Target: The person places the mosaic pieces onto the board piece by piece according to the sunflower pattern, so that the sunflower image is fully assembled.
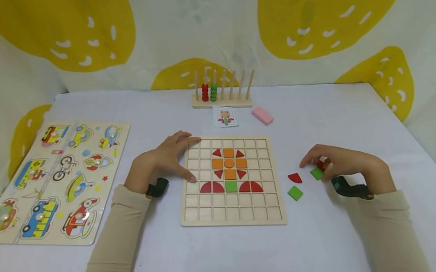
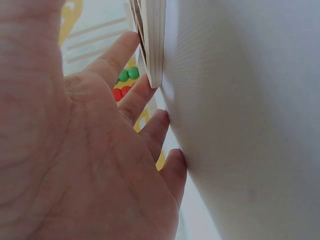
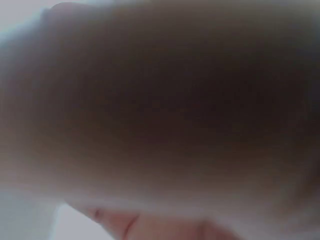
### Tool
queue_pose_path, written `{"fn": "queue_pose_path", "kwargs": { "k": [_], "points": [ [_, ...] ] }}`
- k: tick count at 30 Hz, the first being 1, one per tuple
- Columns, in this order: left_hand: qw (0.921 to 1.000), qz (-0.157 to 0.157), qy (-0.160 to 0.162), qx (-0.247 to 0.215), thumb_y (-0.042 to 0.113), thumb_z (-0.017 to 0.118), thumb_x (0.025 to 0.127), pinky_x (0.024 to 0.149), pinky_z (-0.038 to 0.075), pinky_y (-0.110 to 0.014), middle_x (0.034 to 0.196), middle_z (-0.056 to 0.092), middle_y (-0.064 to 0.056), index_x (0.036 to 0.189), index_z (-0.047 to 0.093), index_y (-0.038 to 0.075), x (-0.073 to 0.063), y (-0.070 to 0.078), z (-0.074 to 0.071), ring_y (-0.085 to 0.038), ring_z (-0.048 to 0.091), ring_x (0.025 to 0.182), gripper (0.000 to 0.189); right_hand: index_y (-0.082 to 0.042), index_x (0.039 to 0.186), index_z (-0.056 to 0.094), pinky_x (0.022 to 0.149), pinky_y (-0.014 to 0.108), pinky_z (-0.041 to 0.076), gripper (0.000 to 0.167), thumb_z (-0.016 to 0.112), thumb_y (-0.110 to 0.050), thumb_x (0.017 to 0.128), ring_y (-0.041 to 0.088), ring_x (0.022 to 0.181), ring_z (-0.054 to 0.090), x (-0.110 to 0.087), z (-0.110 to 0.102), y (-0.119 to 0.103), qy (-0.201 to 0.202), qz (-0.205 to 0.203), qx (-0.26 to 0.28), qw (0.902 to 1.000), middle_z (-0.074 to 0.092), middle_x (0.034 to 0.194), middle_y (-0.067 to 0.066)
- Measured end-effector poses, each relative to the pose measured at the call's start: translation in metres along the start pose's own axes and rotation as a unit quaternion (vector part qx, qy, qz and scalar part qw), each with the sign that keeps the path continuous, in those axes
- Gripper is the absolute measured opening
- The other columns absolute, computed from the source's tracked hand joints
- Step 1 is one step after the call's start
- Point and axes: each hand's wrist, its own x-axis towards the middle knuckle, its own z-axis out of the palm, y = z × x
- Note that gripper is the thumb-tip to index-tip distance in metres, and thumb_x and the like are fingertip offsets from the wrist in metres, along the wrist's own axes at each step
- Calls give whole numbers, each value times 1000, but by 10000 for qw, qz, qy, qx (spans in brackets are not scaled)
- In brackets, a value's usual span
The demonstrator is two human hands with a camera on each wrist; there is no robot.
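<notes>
My left hand (image 1: 171, 156) rests at the upper left edge of a wooden grid board (image 1: 214, 212), its fingers spread and its thumb on the board. In the left wrist view, fingertips touch the board's edge (image 2: 156, 50). On the grid lie orange squares (image 1: 228, 152) around an orange circle (image 1: 229, 164), red triangles (image 1: 217, 153), red quarter-circles (image 1: 206, 187) and a green square (image 1: 231, 186). Right of the board, my right hand (image 1: 342, 160) bends over a green square tile (image 1: 316, 173) and a red piece (image 1: 323, 164); I cannot tell whether it grips them. The right wrist view is mostly dark and blurred.
A loose red quarter-circle (image 1: 295, 178) and another green tile (image 1: 295, 193) lie between board and right hand. Behind stand a pattern card (image 1: 225, 116), a pink block (image 1: 262, 116) and a peg rack (image 1: 220, 101) with beads. A vehicle puzzle (image 1: 49, 185) lies at left.
</notes>
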Motion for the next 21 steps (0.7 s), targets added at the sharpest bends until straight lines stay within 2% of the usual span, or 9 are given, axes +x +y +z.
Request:
{"fn": "queue_pose_path", "kwargs": {
  "k": [4, 9, 15, 21],
  "points": [
    [10000, -23, 13, -11, 48, 88, 66, 114, 21, -60, 159, 15, -9, 154, 29, 25, -2, 2, -1, -35, 14, 146, 108, -5, 113, 66, 81, 33, 51, 38, 69, 9, 78, 26, 96, 48, 5, 2, 3, 139, -61, -27, 9999, 58, 109, 9],
    [10000, -32, -14, -50, 47, 88, 66, 114, 21, -60, 160, 14, -9, 154, 28, 24, 0, 1, 0, -35, 13, 146, 109, -4, 108, 67, 80, 33, 51, 27, 74, -1, 82, 24, 92, 51, 10, 5, 5, 360, -113, -57, 9993, 61, 102, 7],
    [10000, 66, -27, 31, 47, 87, 67, 113, 22, -60, 159, 14, -11, 154, 27, 23, 0, 0, 1, -36, 14, 145, 108, -3, 106, 66, 80, 35, 52, 25, 76, -6, 83, 23, 89, 53, 18, 8, 0, 534, -218, -12, 9983, 63, 101, 7],
    [9999, 106, -11, -76, 45, 89, 66, 113, 21, -60, 159, 14, -11, 154, 29, 22, 0, -1, 1, -36, 14, 145, 109, -4, 106, 67, 79, 34, 50, 25, 76, -9, 84, 23, 89, 52, 31, 15, -9, 678, -308, -169, 9971, 62, 99, 5]
  ]
}}
